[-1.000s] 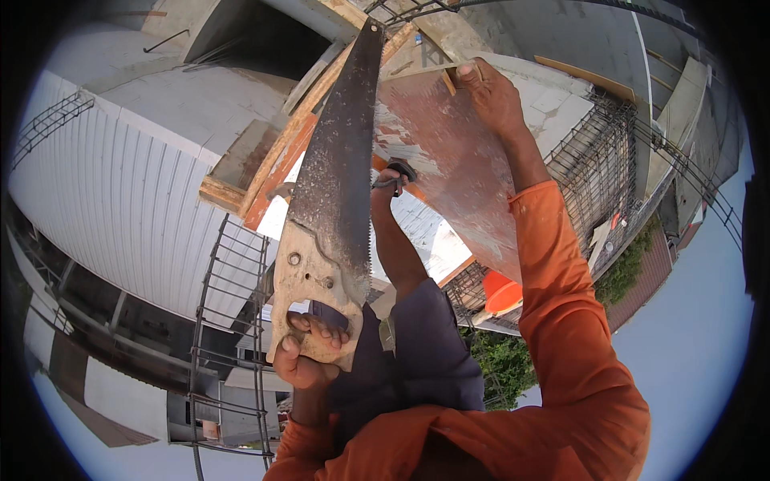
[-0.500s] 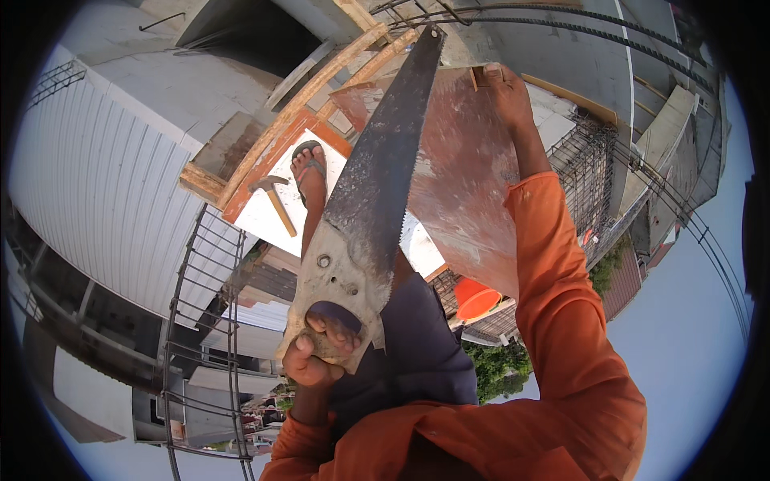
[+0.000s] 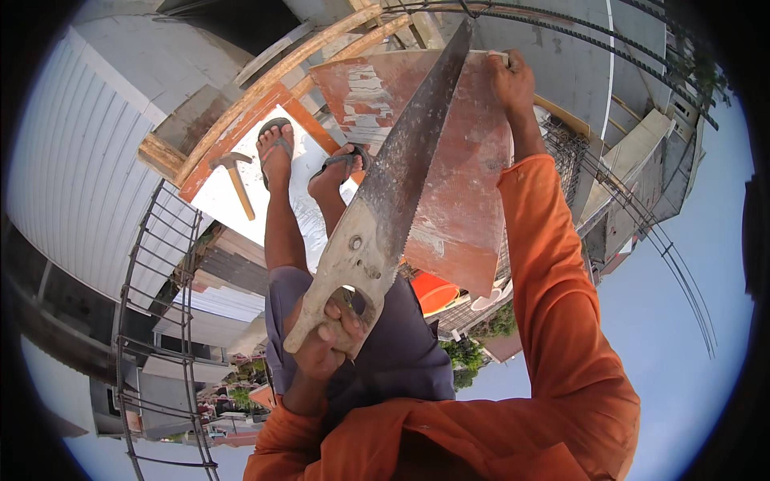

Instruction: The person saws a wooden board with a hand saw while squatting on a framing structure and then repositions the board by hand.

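Rust-red plywood panel [image 3: 457, 184] stands tilted before the person's sandalled feet. Left hand [image 3: 325, 341] is clenched around the pale wooden handle of a handsaw [image 3: 393, 192], whose spotted blade runs up across the panel's face. Right hand [image 3: 513, 80] grips the panel's upper edge, fingers curled over. Nearby, a hammer [image 3: 234, 178] lies on white sheeting [image 3: 220, 200].

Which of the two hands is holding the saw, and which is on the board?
The left hand grips the saw by its pale wooden handle. The right hand instead clasps the top edge of the reddish board.
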A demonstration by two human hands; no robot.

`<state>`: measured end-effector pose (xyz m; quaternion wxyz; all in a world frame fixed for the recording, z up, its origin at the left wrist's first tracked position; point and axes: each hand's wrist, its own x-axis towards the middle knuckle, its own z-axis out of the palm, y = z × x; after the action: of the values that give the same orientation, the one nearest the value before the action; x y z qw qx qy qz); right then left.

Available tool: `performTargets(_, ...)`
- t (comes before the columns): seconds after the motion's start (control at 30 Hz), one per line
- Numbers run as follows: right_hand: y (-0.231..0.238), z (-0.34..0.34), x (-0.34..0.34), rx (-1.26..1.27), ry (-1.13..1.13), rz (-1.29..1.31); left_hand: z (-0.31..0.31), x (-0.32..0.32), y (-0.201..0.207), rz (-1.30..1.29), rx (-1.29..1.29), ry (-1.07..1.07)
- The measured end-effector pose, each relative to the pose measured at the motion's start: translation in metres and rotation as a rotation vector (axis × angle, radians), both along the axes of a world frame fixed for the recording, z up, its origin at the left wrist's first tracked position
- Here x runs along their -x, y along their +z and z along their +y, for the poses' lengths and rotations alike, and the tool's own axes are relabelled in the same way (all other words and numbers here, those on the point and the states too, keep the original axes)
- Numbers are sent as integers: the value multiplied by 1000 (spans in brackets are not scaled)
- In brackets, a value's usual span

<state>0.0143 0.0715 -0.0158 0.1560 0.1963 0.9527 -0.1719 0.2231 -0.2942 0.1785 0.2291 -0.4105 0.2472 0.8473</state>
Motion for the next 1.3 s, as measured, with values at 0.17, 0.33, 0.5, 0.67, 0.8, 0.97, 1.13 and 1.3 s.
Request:
performTargets(0.17, -10, -18, -9, 39, -32, 120, -21, 4, 15, -25, 100, -121)
performTargets(0.33, -9, -27, -30, -131, 53, 198, -59, 13, 14, -70, 135, -195)
performTargets(0.5, 25, -60, -32, -40, 14, 130, -106, 45, 31, 41, 135, -351)
performTargets(0.67, 32, -70, -28, -152, 43, 236, -137, 102, 19, -16, 127, -295)
performTargets(0.8, 45, -71, -19, -69, -20, 211, -128, 112, 27, 65, 145, -373)
performTargets(0.97, 52, -48, -14, -137, -52, 128, -117, 122, 30, 64, 141, -396)
performTargets(1.13, 63, -10, -11, -240, -95, 235, -98, 157, 23, 102, 95, -585)
performTargets(1.3, 40, 52, -3, -183, -138, 159, -42, 192, 3, 196, 76, -715)
